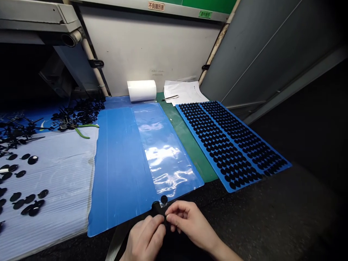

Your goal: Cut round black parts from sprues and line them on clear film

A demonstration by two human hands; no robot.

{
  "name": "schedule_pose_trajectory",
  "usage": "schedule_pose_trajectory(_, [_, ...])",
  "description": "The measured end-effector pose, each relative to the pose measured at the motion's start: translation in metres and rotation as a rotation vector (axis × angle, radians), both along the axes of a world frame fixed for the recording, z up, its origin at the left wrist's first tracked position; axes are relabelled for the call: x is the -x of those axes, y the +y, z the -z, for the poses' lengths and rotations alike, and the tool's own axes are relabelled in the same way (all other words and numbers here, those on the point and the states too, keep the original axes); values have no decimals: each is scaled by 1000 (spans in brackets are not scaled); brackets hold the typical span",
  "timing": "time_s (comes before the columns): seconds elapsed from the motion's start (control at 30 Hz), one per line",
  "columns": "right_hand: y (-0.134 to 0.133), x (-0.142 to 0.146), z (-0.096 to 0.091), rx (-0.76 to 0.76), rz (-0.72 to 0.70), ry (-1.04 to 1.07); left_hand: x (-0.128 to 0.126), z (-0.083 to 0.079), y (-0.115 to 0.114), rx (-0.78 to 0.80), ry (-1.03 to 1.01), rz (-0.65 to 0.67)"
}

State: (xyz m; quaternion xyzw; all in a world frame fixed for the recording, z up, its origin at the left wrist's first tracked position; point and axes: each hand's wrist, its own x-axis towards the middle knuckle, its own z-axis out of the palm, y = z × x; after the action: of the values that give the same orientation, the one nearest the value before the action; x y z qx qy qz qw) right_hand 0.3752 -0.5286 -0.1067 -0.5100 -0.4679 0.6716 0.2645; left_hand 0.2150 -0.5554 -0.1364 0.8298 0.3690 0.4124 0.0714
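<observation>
Close together at the front edge of the table are my left hand (148, 235) and my right hand (190, 220), both with fingers pinched. Whatever sits between the fingertips is dark and too hidden to name. Just beyond them, a small black disc (164, 199) lies at the near end of the clear film strip (165, 159). A dark shape (156, 206) shows beside it, above my left fingers; I cannot tell what it is. The film lies over a blue sheet (119, 163).
Right, a blue board (231, 139) carries rows of black discs. Left, loose black discs (29, 198) lie on a white ribbed sheet (67, 174), near green-handled cutters (83, 131) and a heap of black sprues (78, 112). Behind stand a white roll (141, 90), papers (186, 92) and a pen (170, 98).
</observation>
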Motion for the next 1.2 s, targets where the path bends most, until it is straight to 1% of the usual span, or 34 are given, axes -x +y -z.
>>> schedule_pose_trajectory(0.03, [1,-3,0,-17,-20,-14,-3,1,-1,-17,-8,4])
schedule_pose_trajectory(0.07, [4,-7,0,-67,-35,-55,-6,2,-3,-6,-35,-6])
schedule_pose_trajectory(0.1, [7,-11,0,-150,-45,-119,-9,3,-4,55,-88,-33])
schedule_pose_trajectory(0.13, [12,-14,0,-262,-54,-197,-11,3,-5,167,-168,-76])
schedule_pose_trajectory(0.17, [17,-18,1,-388,-70,-277,-12,2,-6,329,-268,-117])
schedule_pose_trajectory(0.23, [28,-24,2,-623,-145,-405,-9,-2,-6,739,-511,-165])
schedule_pose_trajectory(0.27, [34,-25,3,-711,-203,-451,-6,-6,-6,935,-638,-153])
schedule_pose_trajectory(0.3, [38,-27,5,-778,-263,-493,-2,-9,-7,1091,-755,-113])
schedule_pose_trajectory(0.37, [44,-27,7,-867,-364,-586,5,-15,-8,1309,-947,-26])
schedule_pose_trajectory(0.47, [47,-25,9,-927,-427,-695,5,-19,-10,1487,-1139,30])
schedule_pose_trajectory(0.57, [47,-23,10,-968,-446,-750,-4,-17,-11,1603,-1258,-14])
schedule_pose_trajectory(0.67, [47,-22,11,-990,-448,-788,-11,-15,-10,1663,-1308,-37])
schedule_pose_trajectory(0.83, [47,-21,12,-997,-460,-827,-12,-18,-6,1686,-1358,11])
schedule_pose_trajectory(1.0, [46,-19,14,-1003,-471,-853,-13,-17,-3,1725,-1437,55])
schedule_pose_trajectory(1.1, [46,-19,16,-1001,-465,-853,-14,-19,-1,1734,-1549,86])
schedule_pose_trajectory(1.2, [45,-20,13,-969,-443,-817,-13,-24,3,1714,-1717,144])
